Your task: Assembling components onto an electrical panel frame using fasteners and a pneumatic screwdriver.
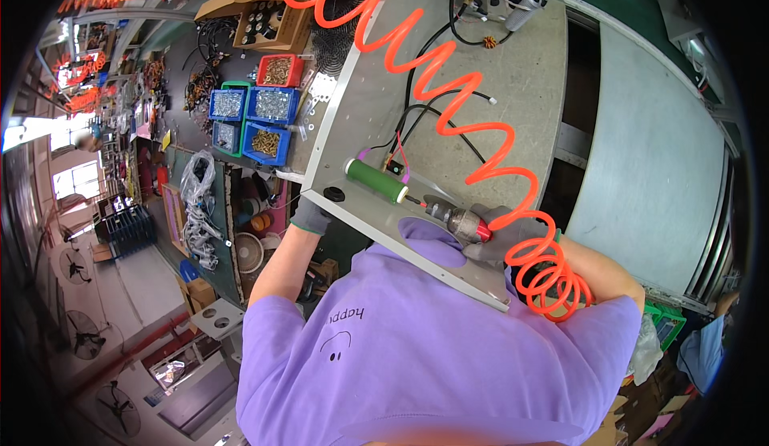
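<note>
My right hand (513, 234), in a grey glove, is closed around an air screwdriver (460, 223) with a silver body and red collar. Its bit points left and meets the right end of a green tubular resistor (375, 180) with white ends, lying along the near wall of a grey sheet-metal housing (501, 69). Purple-sleeved leads join the resistor to wires inside. My left hand (311, 217), also gloved, is at the housing's near left corner; the metal hides its fingers. A black grommet (334, 194) sits in the wall beside it.
An orange coiled air hose (432, 77) crosses over the housing to the screwdriver. Black cables (432, 109) and a silver capacitor (525, 11) are inside. Blue bins (272, 104) and a red bin (279, 70) of fasteners stand left, near a cardboard box (276, 25). A pale metal panel (649, 149) lies right.
</note>
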`<state>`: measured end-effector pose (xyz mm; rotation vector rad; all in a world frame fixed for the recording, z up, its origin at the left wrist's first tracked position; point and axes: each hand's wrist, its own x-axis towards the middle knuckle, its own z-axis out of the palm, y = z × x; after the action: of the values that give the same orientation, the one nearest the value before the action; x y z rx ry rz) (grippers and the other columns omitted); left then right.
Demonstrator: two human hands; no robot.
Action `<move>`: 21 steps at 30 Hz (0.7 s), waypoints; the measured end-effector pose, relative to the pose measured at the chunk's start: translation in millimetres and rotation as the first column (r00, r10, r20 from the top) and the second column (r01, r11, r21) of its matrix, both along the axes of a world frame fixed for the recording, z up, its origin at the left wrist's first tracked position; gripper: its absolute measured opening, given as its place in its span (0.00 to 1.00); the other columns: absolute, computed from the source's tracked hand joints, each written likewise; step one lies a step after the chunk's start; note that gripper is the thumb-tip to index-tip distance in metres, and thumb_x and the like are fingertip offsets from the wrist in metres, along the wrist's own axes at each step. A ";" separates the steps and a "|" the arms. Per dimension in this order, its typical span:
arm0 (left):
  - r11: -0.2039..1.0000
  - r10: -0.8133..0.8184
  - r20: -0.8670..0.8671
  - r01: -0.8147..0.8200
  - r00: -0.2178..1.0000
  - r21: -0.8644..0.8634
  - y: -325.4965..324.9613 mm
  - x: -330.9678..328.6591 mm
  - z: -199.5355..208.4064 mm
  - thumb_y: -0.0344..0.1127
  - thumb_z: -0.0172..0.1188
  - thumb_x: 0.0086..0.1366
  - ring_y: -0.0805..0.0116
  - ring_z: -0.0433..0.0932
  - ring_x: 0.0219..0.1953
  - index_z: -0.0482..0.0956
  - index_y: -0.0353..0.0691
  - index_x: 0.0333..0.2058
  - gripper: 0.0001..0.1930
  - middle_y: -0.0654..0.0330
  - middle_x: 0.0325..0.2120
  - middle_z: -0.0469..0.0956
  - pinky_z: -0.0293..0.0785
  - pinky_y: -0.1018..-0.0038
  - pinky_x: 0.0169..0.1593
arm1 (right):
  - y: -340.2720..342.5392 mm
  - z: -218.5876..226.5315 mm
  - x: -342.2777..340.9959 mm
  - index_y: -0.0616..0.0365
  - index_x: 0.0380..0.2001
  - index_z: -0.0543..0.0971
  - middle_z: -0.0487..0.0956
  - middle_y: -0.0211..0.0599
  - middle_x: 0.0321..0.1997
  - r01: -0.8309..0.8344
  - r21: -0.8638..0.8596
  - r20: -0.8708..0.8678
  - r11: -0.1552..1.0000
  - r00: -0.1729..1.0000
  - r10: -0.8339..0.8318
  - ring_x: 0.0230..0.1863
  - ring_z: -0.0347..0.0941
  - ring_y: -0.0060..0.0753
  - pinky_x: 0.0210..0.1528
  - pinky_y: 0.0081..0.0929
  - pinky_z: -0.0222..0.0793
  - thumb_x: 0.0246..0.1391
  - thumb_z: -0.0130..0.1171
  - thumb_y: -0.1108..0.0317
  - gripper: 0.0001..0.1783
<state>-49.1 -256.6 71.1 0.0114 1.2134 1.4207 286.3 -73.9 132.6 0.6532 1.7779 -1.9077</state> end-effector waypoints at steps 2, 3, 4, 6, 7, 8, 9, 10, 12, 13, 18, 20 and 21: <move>1.000 -0.024 0.012 0.024 1.000 0.006 -0.3 -3.5 -0.2 0.45 0.46 0.66 0.62 0.73 0.47 0.67 0.42 0.53 0.20 0.56 0.47 0.72 0.73 0.66 0.49 | -1.1 1.4 1.6 0.57 0.39 0.71 0.75 0.37 0.27 0.014 -0.020 -0.001 1.000 1.000 -0.014 0.27 0.72 0.31 0.30 0.29 0.68 0.42 0.61 0.58 0.22; 0.999 -0.035 0.018 0.035 0.999 0.009 -0.5 -5.2 -0.1 0.44 0.46 0.66 0.62 0.73 0.47 0.67 0.42 0.53 0.20 0.57 0.47 0.72 0.73 0.66 0.49 | -2.5 0.0 2.6 0.57 0.39 0.71 0.75 0.37 0.27 0.022 -0.013 -0.003 1.000 1.000 -0.022 0.27 0.72 0.30 0.30 0.29 0.68 0.42 0.61 0.58 0.22; 0.999 -0.039 0.016 0.039 0.999 0.010 -2.7 -6.6 0.4 0.44 0.46 0.66 0.63 0.73 0.47 0.67 0.42 0.53 0.20 0.57 0.47 0.73 0.73 0.67 0.48 | -3.0 -2.1 2.7 0.57 0.39 0.71 0.75 0.37 0.26 0.023 -0.007 -0.011 1.000 1.000 -0.023 0.27 0.72 0.30 0.30 0.28 0.68 0.42 0.61 0.58 0.21; 0.999 -0.047 0.013 0.047 0.999 0.014 -6.4 -8.7 1.9 0.43 0.47 0.66 0.64 0.73 0.47 0.68 0.41 0.52 0.19 0.57 0.46 0.73 0.73 0.67 0.48 | -2.1 -1.2 2.0 0.57 0.39 0.70 0.75 0.36 0.26 0.018 -0.015 -0.025 1.000 1.000 -0.018 0.27 0.72 0.29 0.29 0.28 0.68 0.42 0.61 0.58 0.21; 0.999 -0.049 0.010 0.049 0.999 0.016 -8.0 -9.0 3.2 0.43 0.47 0.66 0.64 0.73 0.47 0.68 0.41 0.52 0.19 0.57 0.46 0.73 0.73 0.68 0.48 | -0.9 -0.3 1.4 0.57 0.39 0.70 0.75 0.36 0.26 0.013 -0.022 -0.038 1.000 0.999 -0.014 0.27 0.72 0.29 0.29 0.28 0.68 0.42 0.61 0.58 0.21; 0.999 -0.046 0.007 0.046 0.999 0.014 2.7 -2.7 19.5 0.43 0.47 0.66 0.64 0.73 0.47 0.68 0.41 0.52 0.19 0.57 0.46 0.73 0.73 0.68 0.48 | 0.5 -0.1 0.7 0.57 0.39 0.70 0.75 0.36 0.26 0.010 -0.024 -0.041 1.000 0.999 -0.011 0.27 0.72 0.29 0.29 0.28 0.68 0.42 0.61 0.58 0.21; 0.987 -0.160 -0.479 0.148 0.863 -0.062 14.6 0.5 39.4 0.37 0.50 0.64 0.65 0.74 0.41 0.71 0.39 0.47 0.14 0.59 0.41 0.74 0.72 0.71 0.45 | 2.0 0.3 -0.6 0.58 0.36 0.71 0.73 0.33 0.25 -0.033 -0.038 -0.009 0.999 0.999 0.033 0.26 0.70 0.27 0.30 0.27 0.66 0.46 0.59 0.59 0.18; 0.961 -0.262 -0.823 0.217 0.503 -0.173 34.0 6.4 63.1 0.31 0.53 0.61 0.66 0.75 0.35 0.74 0.36 0.41 0.10 0.61 0.36 0.75 0.71 0.75 0.42 | 1.6 4.3 0.5 0.58 0.34 0.71 0.72 0.30 0.24 -0.060 -0.052 0.037 0.997 0.997 0.062 0.26 0.67 0.24 0.31 0.26 0.65 0.49 0.58 0.59 0.15; 0.994 -0.112 -0.987 0.003 0.115 -0.112 61.4 10.0 104.4 0.27 0.55 0.58 0.70 0.72 0.29 0.74 0.34 0.35 0.06 0.63 0.30 0.73 0.68 0.77 0.37 | 0.7 5.1 0.9 0.58 0.32 0.71 0.71 0.30 0.22 -0.041 -0.041 0.057 0.998 0.997 0.043 0.25 0.66 0.24 0.30 0.26 0.64 0.50 0.57 0.59 0.14; 0.992 -0.089 -0.996 0.087 -0.010 -0.090 68.5 11.4 127.4 0.27 0.55 0.58 0.70 0.72 0.29 0.74 0.35 0.35 0.06 0.62 0.29 0.73 0.68 0.77 0.36 | 0.2 5.3 1.2 0.58 0.29 0.71 0.71 0.29 0.21 -0.034 -0.029 0.068 0.999 0.997 0.036 0.24 0.65 0.24 0.28 0.26 0.63 0.50 0.57 0.59 0.13; 0.374 -0.283 -0.824 0.735 -0.491 -0.566 120.8 52.4 187.1 0.33 0.58 0.54 0.61 0.73 0.39 0.73 0.40 0.38 0.12 0.57 0.36 0.74 0.71 0.68 0.39 | -3.8 -16.0 6.6 0.58 0.28 0.71 0.71 0.30 0.21 -0.092 0.044 0.029 0.995 0.995 0.091 0.23 0.65 0.25 0.28 0.27 0.63 0.50 0.57 0.58 0.14; 0.098 -0.189 -0.722 0.718 -0.666 -0.689 132.8 67.0 160.0 0.38 0.61 0.52 0.61 0.69 0.49 0.72 0.42 0.44 0.20 0.58 0.42 0.73 0.69 0.64 0.45 | -2.3 -17.5 5.4 0.58 0.28 0.71 0.71 0.31 0.21 -0.146 0.082 0.049 0.986 0.989 0.143 0.24 0.65 0.26 0.29 0.27 0.62 0.51 0.57 0.57 0.14; 0.017 -0.101 -0.646 0.648 -0.757 -0.762 129.1 73.7 147.3 0.41 0.62 0.51 0.62 0.67 0.52 0.72 0.43 0.46 0.23 0.59 0.43 0.72 0.68 0.63 0.48 | -3.5 -7.7 5.5 0.58 0.27 0.70 0.70 0.31 0.21 -0.129 0.101 0.032 0.987 0.992 0.126 0.24 0.65 0.26 0.29 0.27 0.62 0.51 0.57 0.57 0.15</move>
<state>24.6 -127.5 218.4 2.4072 1.1138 -0.3334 291.8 -77.4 124.9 0.5817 1.8654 -1.7258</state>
